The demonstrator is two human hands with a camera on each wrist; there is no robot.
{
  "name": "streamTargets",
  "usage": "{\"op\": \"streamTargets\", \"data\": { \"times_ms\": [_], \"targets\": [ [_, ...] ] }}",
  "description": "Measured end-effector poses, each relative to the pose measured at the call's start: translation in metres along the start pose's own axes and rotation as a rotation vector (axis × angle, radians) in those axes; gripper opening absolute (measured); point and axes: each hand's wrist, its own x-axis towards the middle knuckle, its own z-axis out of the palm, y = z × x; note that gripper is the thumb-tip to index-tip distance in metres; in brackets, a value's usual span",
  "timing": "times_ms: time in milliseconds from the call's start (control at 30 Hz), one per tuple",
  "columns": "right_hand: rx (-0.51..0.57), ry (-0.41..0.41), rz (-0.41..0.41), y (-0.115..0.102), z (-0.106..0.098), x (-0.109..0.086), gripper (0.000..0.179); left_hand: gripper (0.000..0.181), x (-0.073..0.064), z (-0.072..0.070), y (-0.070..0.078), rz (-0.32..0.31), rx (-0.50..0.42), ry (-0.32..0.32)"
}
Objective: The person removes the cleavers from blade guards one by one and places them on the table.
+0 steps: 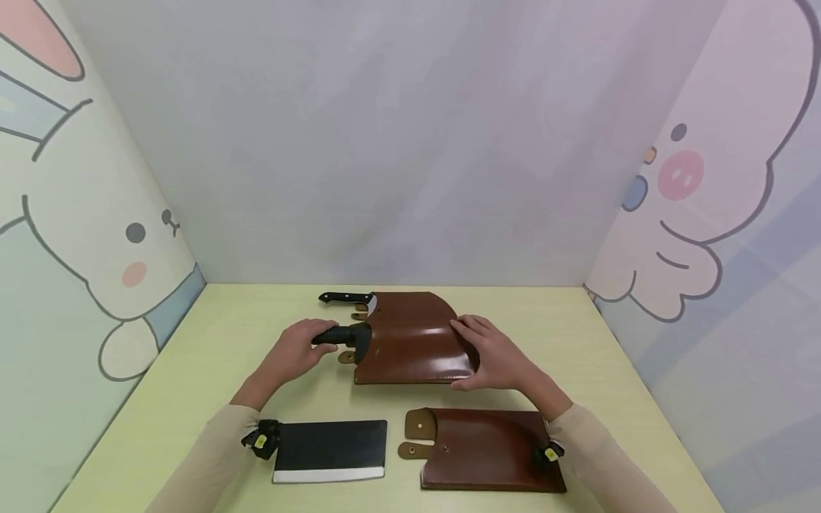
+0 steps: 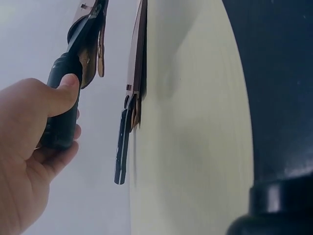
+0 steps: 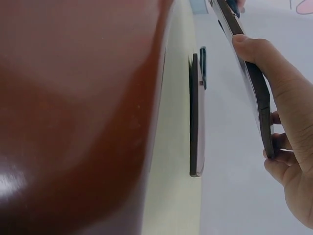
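My left hand (image 1: 298, 349) grips the black handle (image 2: 62, 117) of a broad knife, thumb laid along it. Most of that blade is hidden inside a glossy brown leather sheath (image 1: 410, 356); only the dark heel (image 1: 363, 340) shows at the opening. At the sheath's other end, my right hand (image 1: 497, 356) holds it by its edges, thumb on one and fingers on the other. Both wrist views show the sheathed knife raised above the table. Just behind it lies another brown sheath (image 1: 413, 303) holding a second knife, its black riveted handle (image 1: 346, 297) pointing left.
Near the front left lies a cleaver (image 1: 330, 445) with a dark blade and pale edge, its handle hidden by my left wrist. A third brown sheath (image 1: 487, 452), straps to the left, lies partly beneath my right forearm. A pale wall (image 1: 398, 142) borders the yellow table (image 1: 212, 328).
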Motion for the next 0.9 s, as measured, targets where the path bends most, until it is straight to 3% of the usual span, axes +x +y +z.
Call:
{"op": "streamTargets", "data": {
  "times_ms": [900],
  "targets": [
    [0.015,0.007,-0.005,0.002,-0.002,-0.003,0.116,0.04,-0.008,-0.012,-0.006,-0.01,0.015,0.018]
  ]
}}
